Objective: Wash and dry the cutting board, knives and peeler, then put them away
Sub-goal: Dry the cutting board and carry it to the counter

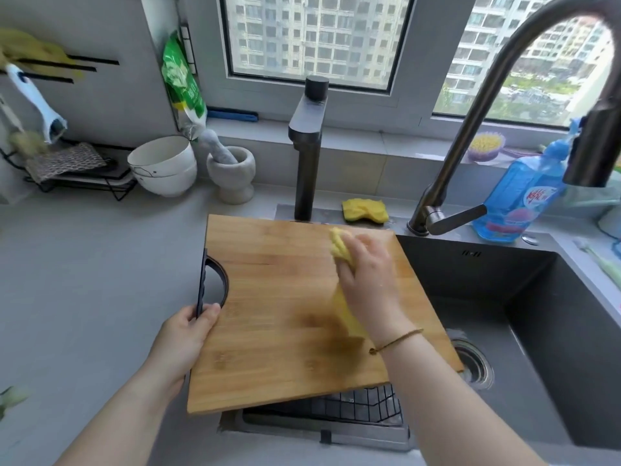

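Note:
A wooden cutting board [275, 297] with a black handle on its left edge lies over the left part of the sink, partly above a wire rack. My left hand [188, 334] grips the board's left edge at the handle. My right hand [366, 277] holds a yellow cloth [341, 247] against the board's upper right area; the cloth is blurred and trails down under my wrist. A dark wet patch shows on the board near my right wrist. A white and blue peeler [37, 102] hangs on the wall rack at the left. No knives are in view.
A dark sink basin [524, 331] with a drain lies to the right. Two dark faucets [307, 146] stand behind the board. A yellow sponge [364, 210], blue detergent bottle [517, 200], white bowls [164, 166], mortar with pestle [232, 173] and small dish rack [77, 169] line the counter.

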